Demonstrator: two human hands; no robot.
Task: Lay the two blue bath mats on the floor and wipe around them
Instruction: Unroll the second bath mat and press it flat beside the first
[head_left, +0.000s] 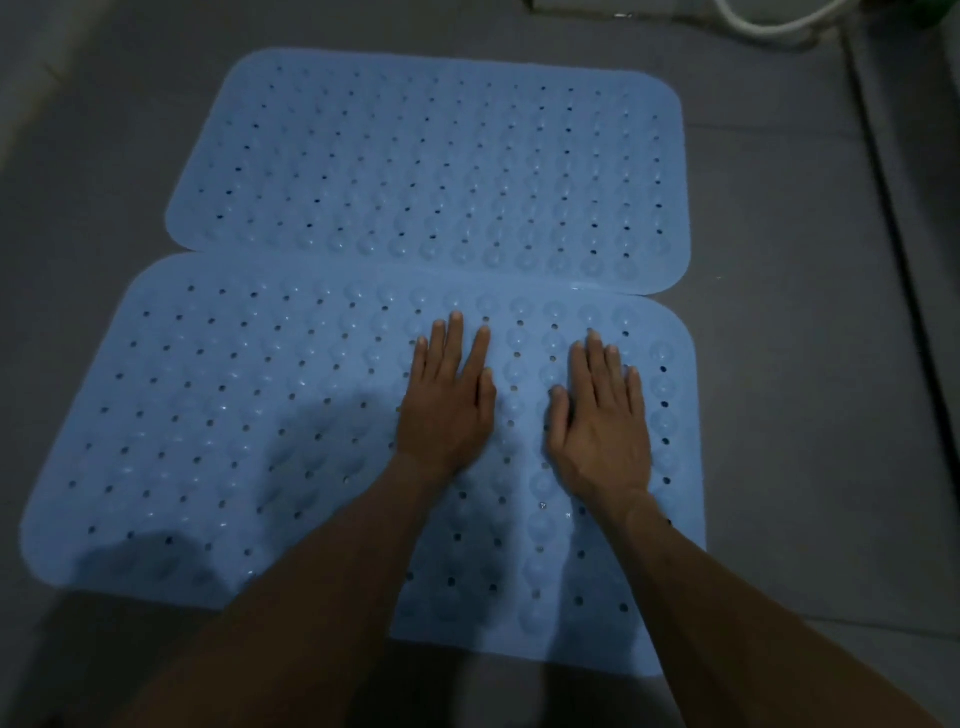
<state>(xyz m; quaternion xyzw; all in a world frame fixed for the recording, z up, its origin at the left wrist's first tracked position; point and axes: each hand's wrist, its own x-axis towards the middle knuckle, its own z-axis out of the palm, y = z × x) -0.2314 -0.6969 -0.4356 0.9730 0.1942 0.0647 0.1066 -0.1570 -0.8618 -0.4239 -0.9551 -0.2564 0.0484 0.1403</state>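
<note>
Left hand and right hand flat, fingers straight, palms on near bath mat.

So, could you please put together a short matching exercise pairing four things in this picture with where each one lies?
Things:
1. far bath mat
2. near bath mat
3. left hand
4. right hand
5. white hose

Places:
a. flat on the near mat, closer to its right edge
b. top right corner, on the floor
c. flat on the near mat, near its middle
d. under both hands
e. beyond the hands, untouched

Pairs: 1-e, 2-d, 3-c, 4-a, 5-b
</note>
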